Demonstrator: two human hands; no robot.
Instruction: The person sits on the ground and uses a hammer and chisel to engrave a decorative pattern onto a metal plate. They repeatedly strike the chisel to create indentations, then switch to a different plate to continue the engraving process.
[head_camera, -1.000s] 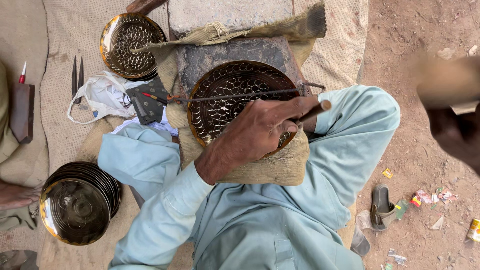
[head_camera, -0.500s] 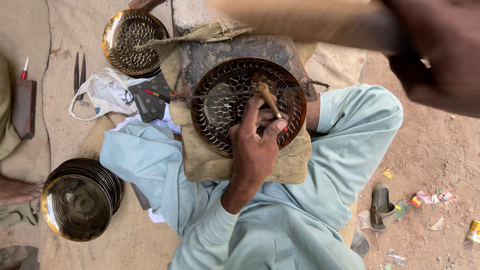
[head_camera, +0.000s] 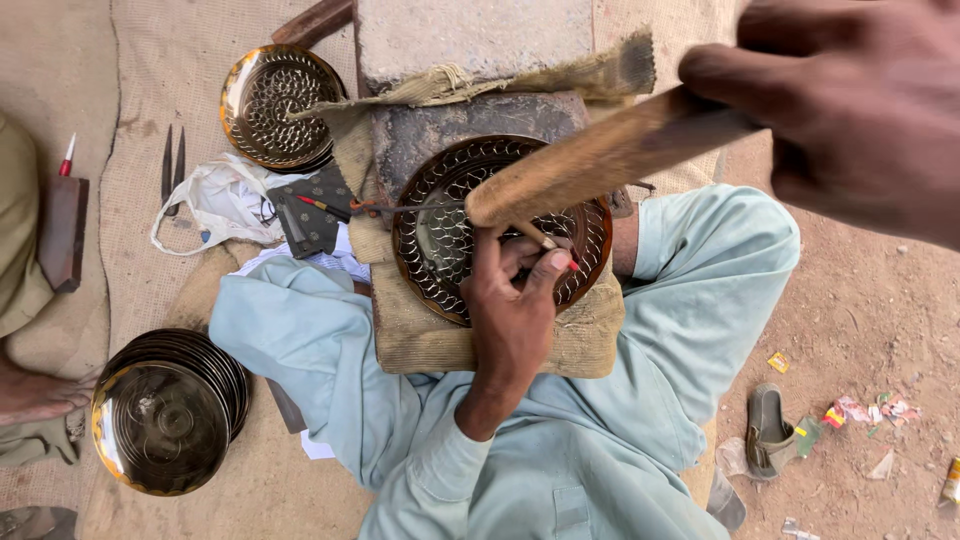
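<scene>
crumpled red and white wrappers (head_camera: 868, 409) on the dirt at right, small yellow packet scrap (head_camera: 778, 362) nearby, white plastic bag (head_camera: 215, 200) on sackcloth at left

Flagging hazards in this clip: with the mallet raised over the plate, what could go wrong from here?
1. The wooden mallet in the right hand hangs above the left hand pinching the small punch; a stray blow could hit the fingers.
2. The patterned brass plate rests loose on a cloth pad; it might shift.

stack of plates (head_camera: 168, 412): lower left, on sacking
scissors (head_camera: 172, 168): beside white bag (head_camera: 215, 200)
sandal (head_camera: 770, 432): on dirt
</scene>
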